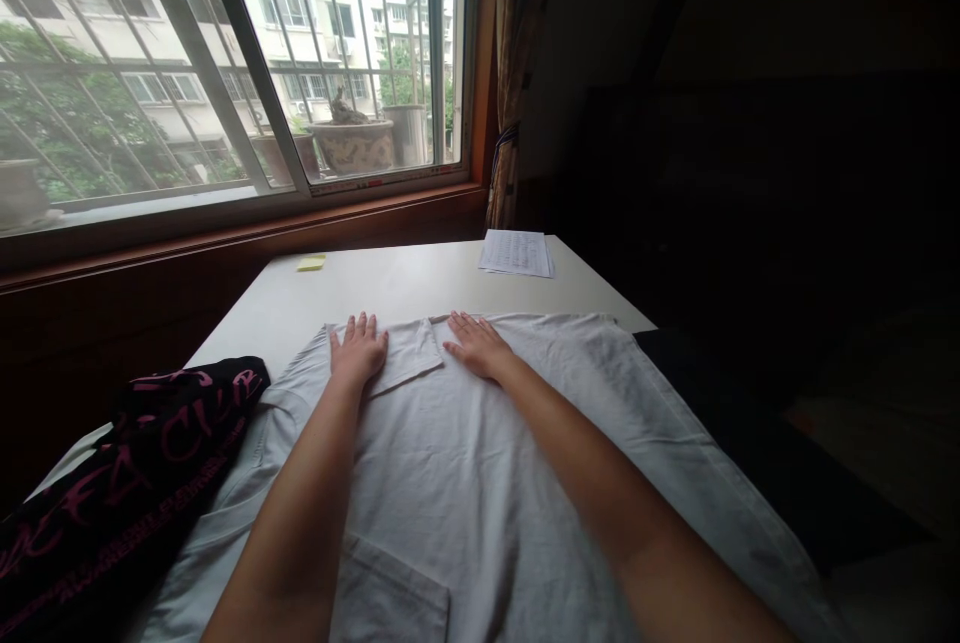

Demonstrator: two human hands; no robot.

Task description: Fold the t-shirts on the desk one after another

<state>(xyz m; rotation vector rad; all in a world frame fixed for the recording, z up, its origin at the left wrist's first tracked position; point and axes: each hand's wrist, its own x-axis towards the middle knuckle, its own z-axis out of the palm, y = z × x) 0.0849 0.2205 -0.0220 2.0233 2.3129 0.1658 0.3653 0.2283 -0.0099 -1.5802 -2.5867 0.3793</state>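
The left hand (358,351) is being rested palm down, flattened, with its fingers slightly spread, on a folded flap (411,361) of a white cloth (457,463); nothing is being grasped by it. The right hand (478,348) is likewise being rested flat on the cloth, just beside the flap, its thumb being angled away from its fingers, and nothing is being gripped there either. The surface (397,275) is being covered across its nearer part by the cloth, whose far edge is being met by both sets of fingertips. Soft, thin fabric is being shown, its middle being marked by long, shallow wrinkles and its right side being edged by a seam. A second, square-cornered flap (397,595) is being seen near the left forearm. At the left, bunched black fabric (172,463) with pink lettering is being rested against the cloth. Farther off, flat printed papers (516,253) and a small yellow pad (311,263) are being supported by the smooth, white surface.
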